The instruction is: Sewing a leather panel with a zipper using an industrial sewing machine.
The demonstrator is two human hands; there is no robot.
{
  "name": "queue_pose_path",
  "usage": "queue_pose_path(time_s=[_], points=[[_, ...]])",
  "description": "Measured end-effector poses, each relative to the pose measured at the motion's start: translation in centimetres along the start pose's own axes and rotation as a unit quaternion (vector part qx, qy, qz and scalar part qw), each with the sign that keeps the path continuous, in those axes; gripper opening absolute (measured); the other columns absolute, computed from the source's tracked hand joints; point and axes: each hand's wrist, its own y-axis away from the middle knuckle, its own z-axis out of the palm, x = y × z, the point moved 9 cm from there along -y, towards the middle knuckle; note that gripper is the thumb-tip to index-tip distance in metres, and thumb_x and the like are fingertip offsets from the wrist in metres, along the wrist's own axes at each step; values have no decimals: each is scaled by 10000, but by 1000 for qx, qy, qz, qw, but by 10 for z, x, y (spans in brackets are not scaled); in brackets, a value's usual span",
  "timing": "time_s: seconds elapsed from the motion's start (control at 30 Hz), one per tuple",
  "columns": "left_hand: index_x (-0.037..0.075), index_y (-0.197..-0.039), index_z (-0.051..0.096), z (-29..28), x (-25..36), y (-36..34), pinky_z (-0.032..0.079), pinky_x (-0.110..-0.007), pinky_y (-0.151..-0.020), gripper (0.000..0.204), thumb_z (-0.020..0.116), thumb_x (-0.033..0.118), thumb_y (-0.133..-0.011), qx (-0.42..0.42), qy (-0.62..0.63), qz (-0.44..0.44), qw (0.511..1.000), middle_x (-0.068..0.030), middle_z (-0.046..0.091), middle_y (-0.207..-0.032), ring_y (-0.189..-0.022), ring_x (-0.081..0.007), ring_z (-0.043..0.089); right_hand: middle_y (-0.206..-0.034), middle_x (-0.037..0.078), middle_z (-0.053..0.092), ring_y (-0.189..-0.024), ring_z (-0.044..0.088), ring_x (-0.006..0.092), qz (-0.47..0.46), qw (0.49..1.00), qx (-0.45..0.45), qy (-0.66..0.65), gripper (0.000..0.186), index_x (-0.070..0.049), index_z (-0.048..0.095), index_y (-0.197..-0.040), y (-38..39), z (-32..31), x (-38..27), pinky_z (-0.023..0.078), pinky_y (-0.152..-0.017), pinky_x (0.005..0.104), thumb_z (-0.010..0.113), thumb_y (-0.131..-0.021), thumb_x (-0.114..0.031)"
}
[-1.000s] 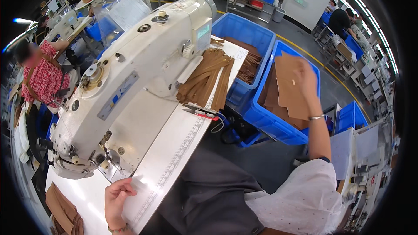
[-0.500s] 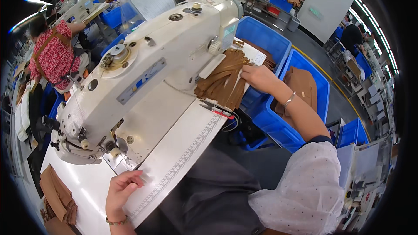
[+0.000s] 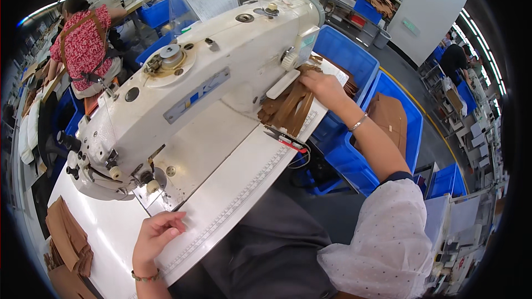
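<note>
A white industrial sewing machine (image 3: 205,83) stands on a white table in front of me. My right hand (image 3: 324,86) is closed on brown fabric strips (image 3: 293,105), which lie in a heap beside the machine's right end; its fingertips are partly hidden. The strips hang from the grip toward the table edge. Just below them rest thread snips with red handles (image 3: 292,143). My left hand (image 3: 158,238) hovers over the table's near edge by the needle area, its fingers loosely bent, thumb apart and nothing held.
Blue bins (image 3: 413,111) stand at the right; one holds brown fabric pieces (image 3: 388,122). Folded brown pieces (image 3: 69,235) lie at the table's left end. A printed ruler (image 3: 244,196) runs along the near edge. A person in a red patterned shirt (image 3: 83,50) sits at the far left.
My right hand has shifted up and inward over the heap, gathering strips, and the heap looks narrower. My left hand stays nearly still. The whole view has shifted slightly.
</note>
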Motion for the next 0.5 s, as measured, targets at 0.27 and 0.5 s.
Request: queue_pose_path(time_s=[0.27,0.5], points=[[-23,-1258,671,-3,-5,3,509,-270,-842,391,752,153,-919,-6,9,-28,1000,-58,693,-956,-904,-133,644,-981,73,652,-912,686,239,-27,997,-72,23,226,-56,688,-1047,5,20,-8,578,-736,358,582,-849,-80],[-24,-1268,667,-4,-6,3,516,-260,-836,380,743,86,-911,-9,1,-31,999,-53,683,-977,-913,-130,641,-964,60,649,-829,680,252,-9,1000,-10,18,185,-56,695,-995,-4,-2,-2,571,-665,365,602,-835,-63]])
